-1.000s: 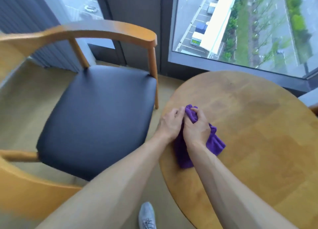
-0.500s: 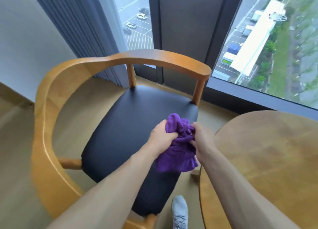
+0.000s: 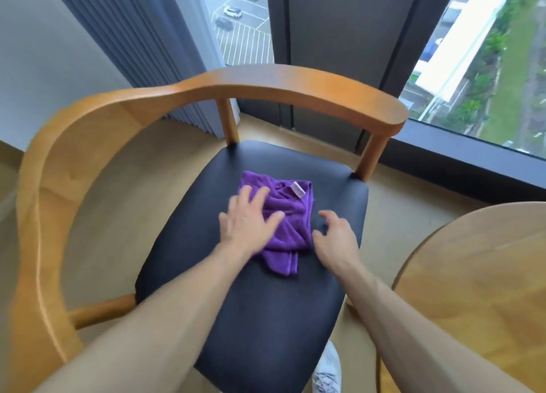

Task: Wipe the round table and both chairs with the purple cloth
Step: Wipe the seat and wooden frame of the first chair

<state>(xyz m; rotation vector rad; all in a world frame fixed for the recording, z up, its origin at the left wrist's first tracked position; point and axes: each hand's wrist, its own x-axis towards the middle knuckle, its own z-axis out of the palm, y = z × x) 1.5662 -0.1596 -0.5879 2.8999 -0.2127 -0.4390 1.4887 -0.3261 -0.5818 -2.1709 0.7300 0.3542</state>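
The purple cloth [image 3: 291, 215] lies bunched on the black seat of the wooden armchair [image 3: 266, 298], its white label facing up. My left hand [image 3: 249, 218] presses flat on the cloth's left part with fingers spread. My right hand [image 3: 335, 239] hovers just right of the cloth with fingers loosely curled, holding nothing. The round wooden table [image 3: 478, 289] shows at the right edge of the view.
The chair's curved wooden backrest and arm [image 3: 266, 82] wrap around the far and left sides of the seat. A tall window [image 3: 472, 53] and grey curtain [image 3: 141, 38] stand behind. My grey shoe [image 3: 326, 369] is on the floor between chair and table.
The cloth went from the table to the chair seat, carried by both hands. Now it lies on the seat; my left hand presses it and my right hand has let go.
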